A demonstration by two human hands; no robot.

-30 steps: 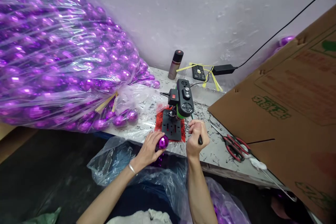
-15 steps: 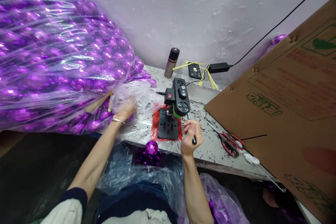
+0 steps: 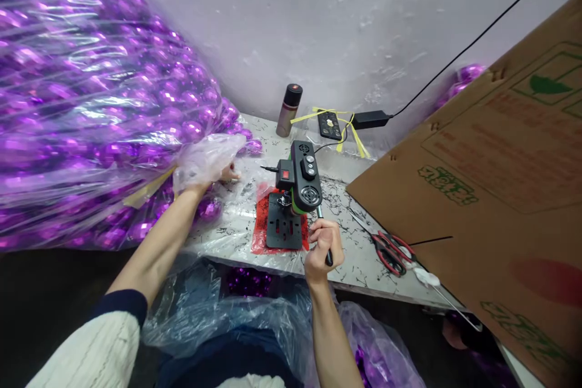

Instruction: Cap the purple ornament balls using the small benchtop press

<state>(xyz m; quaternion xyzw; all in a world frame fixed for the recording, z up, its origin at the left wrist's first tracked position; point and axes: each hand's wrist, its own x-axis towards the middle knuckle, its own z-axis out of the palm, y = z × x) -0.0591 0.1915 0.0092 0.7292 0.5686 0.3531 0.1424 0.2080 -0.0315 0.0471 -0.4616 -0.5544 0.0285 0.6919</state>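
My right hand [image 3: 324, 248] is wrapped round the black-tipped lever [image 3: 329, 257] of a small black bench press [image 3: 305, 176]. The press has a slotted base plate [image 3: 277, 233] lying on a red sheet [image 3: 260, 227]. My left hand [image 3: 227, 173] reaches into the gathered mouth [image 3: 207, 157] of a large clear plastic bag full of shiny purple faceted balls [image 3: 104, 97]. Film covers much of this hand; a few fingertips show, and whether they grip anything is hidden. One purple ball [image 3: 210, 208] lies by my left wrist. More purple pieces [image 3: 249, 282] sit in clear plastic over my lap.
Behind the press stand a spray can [image 3: 289, 110], a dark phone [image 3: 329, 125], yellow ties [image 3: 359, 144] and a black power adapter [image 3: 370, 119]. Red-handled scissors [image 3: 391, 251] lie at right, against a big cardboard box [image 3: 491, 194]. Dark scraps litter the worktop [image 3: 350, 267].
My left hand has moved deeper under the plastic at the bag's mouth. The ball seen at the table's front edge has dropped from sight. My right hand stays on the lever.
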